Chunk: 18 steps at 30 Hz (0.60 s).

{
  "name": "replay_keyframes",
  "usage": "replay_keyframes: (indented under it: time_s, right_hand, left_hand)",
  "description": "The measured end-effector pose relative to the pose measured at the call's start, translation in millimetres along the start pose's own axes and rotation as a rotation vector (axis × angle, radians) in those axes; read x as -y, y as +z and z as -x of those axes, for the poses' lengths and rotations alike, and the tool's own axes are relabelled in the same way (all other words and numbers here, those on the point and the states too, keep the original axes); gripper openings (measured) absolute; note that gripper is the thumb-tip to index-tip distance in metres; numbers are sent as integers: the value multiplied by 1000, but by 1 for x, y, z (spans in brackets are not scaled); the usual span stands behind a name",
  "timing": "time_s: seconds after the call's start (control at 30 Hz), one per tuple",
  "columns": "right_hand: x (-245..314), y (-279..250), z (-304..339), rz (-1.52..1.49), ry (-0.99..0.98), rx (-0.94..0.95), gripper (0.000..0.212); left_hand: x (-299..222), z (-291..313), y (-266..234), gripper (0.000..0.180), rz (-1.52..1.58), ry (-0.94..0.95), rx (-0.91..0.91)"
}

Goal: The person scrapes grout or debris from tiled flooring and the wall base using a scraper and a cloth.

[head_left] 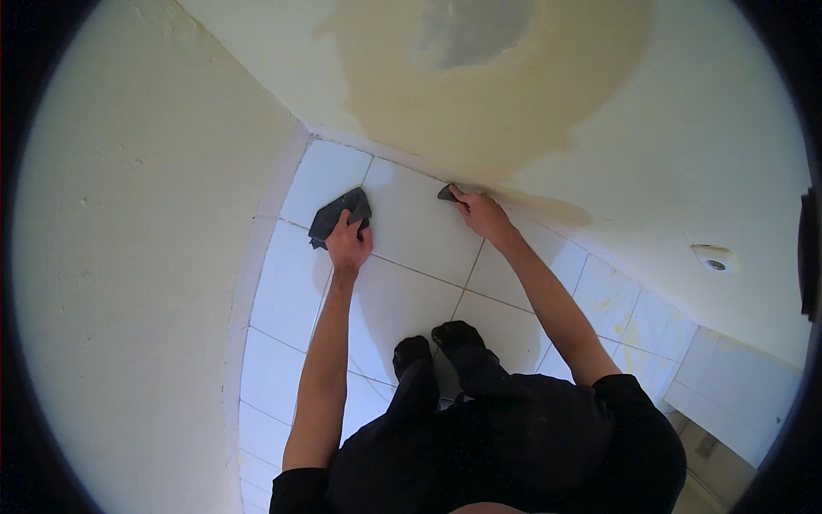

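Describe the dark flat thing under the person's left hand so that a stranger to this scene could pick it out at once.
Start at the corner where two cream walls meet the white tiled floor. The left hand holds a dark flat tool there. It is bigger than the small dark piece at the right hand.

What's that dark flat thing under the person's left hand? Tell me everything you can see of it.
The dark grey pad is a flat, roughly four-sided piece, matte, perhaps sanding paper or cloth; the material cannot be told for sure. It lies flat on the white tiled floor, across a grout line near the corner where two cream walls meet. The left hand presses on its near edge, fingers covering part of it. Nothing else touches it.
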State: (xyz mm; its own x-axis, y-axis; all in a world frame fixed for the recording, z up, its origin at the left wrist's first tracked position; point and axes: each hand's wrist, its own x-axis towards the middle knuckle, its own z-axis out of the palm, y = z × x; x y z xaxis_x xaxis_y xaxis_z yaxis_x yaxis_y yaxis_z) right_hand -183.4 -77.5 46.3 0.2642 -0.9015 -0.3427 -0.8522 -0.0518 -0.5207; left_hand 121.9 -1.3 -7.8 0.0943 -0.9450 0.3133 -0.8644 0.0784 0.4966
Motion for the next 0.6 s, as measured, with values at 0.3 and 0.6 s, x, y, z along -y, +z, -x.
replay_keyframes:
  time_s: [0.3,0.6]
  right_hand:
    - [14,-14,1,34,69,124,42]
    - [9,-10,-1,-19,100,178,43]
  left_hand:
    - [1,1,-1,14,-16,5,3]
    - [-2,-1,-2,16,6,-30,15]
